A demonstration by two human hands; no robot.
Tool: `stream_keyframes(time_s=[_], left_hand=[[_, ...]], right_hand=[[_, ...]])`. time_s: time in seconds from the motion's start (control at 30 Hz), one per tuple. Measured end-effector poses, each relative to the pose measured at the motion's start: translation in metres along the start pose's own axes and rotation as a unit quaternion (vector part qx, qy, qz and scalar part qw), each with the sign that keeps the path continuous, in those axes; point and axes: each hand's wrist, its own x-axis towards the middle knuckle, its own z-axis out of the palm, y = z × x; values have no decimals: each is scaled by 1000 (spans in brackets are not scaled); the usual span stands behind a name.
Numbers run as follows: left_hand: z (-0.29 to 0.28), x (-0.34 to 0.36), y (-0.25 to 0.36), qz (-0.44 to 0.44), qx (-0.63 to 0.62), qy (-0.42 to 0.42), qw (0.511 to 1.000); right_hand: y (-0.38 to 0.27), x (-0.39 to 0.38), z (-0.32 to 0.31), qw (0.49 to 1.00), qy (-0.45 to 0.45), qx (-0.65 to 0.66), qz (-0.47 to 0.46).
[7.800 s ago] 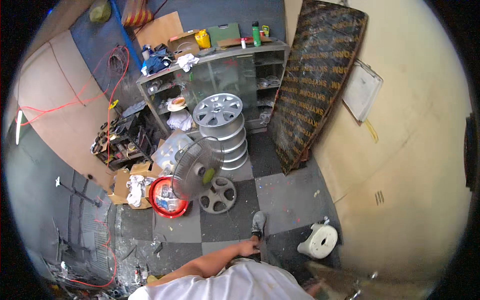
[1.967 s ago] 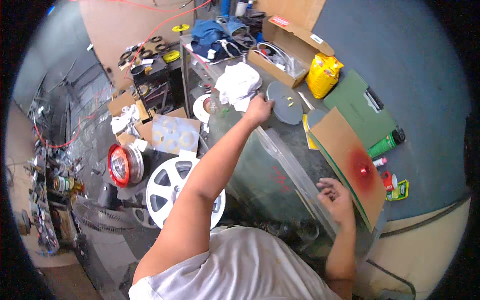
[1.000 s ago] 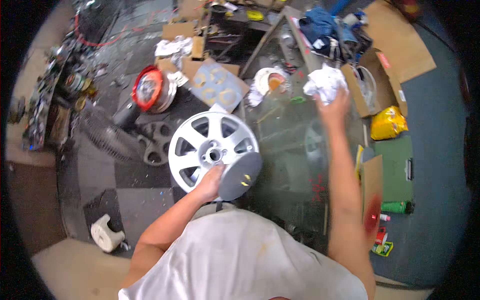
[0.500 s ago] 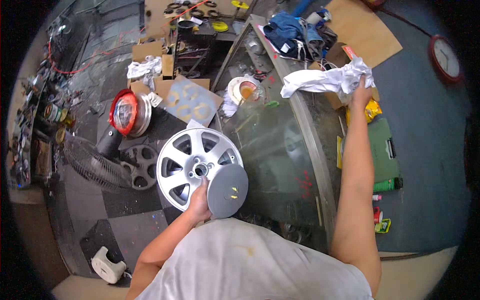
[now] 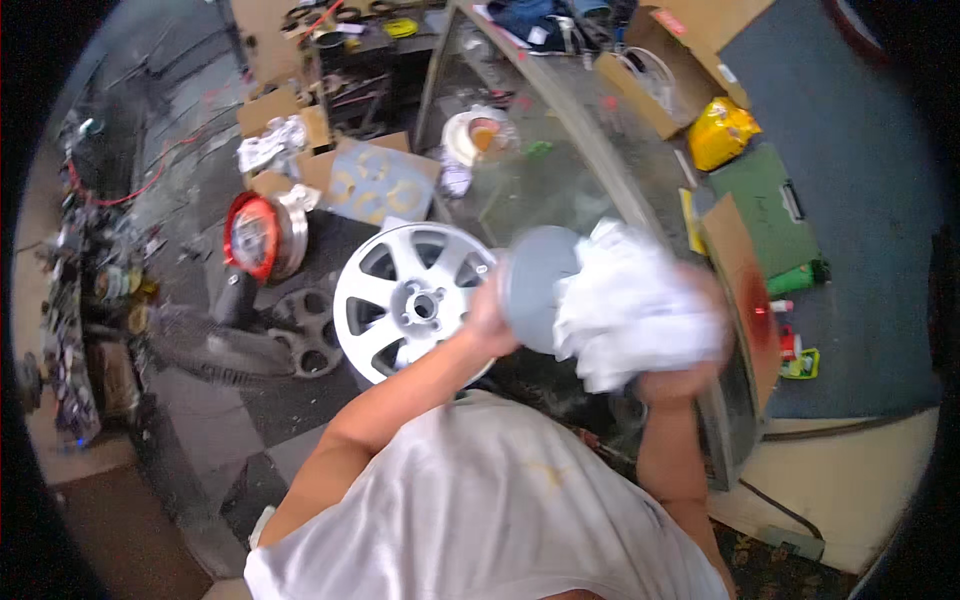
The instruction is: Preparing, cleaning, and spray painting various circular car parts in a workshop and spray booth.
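Note:
My left hand (image 5: 488,318) is closed on a round, flat grey disc (image 5: 530,285) at its near left side. My right hand (image 5: 680,372), blurred and mostly behind a bunched white cloth (image 5: 625,310), grips the cloth against or just over the disc's right part; I cannot tell whether they touch. A silver multi-spoke wheel rim (image 5: 408,262) lies face up left of the disc, partly behind my left forearm. Beyond my hands is a glass-fronted cabinet (image 5: 520,190) with a grey frame.
Along the cabinet top lie an open cardboard box (image 5: 640,95), a yellow bag (image 5: 720,135), a green case (image 5: 750,205) and cardboard (image 5: 745,290) stained red. At left are a red-rimmed round object (image 5: 250,235), a fan (image 5: 200,345), cardboard boxes (image 5: 270,110) and cluttered shelving (image 5: 90,330).
My left hand took the disc from the cabinet top and my right hand took hold of the cloth. Since half a second ago the cloth has come down and inward to the disc.

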Motion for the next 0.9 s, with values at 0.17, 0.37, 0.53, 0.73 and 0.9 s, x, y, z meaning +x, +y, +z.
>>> stream_keyframes(time_s=[0.17,0.37,0.53,0.73,0.9], left_hand=[[-7,-42,-89,-10,84,5,996],[69,-124,-88,-46,298,-8,953],[52,-169,-96,106,507,11,855],[8,-208,-116,124,599,-35,790],[26,-262,-95,151,704,-80,689]], right_hand=[[40,-78,50,796,-214,-553,-124],[51,-136,-10,955,146,-230,121],[69,-254,48,935,296,-109,164],[34,-309,111,925,319,82,189],[36,-297,127,880,386,192,199]])
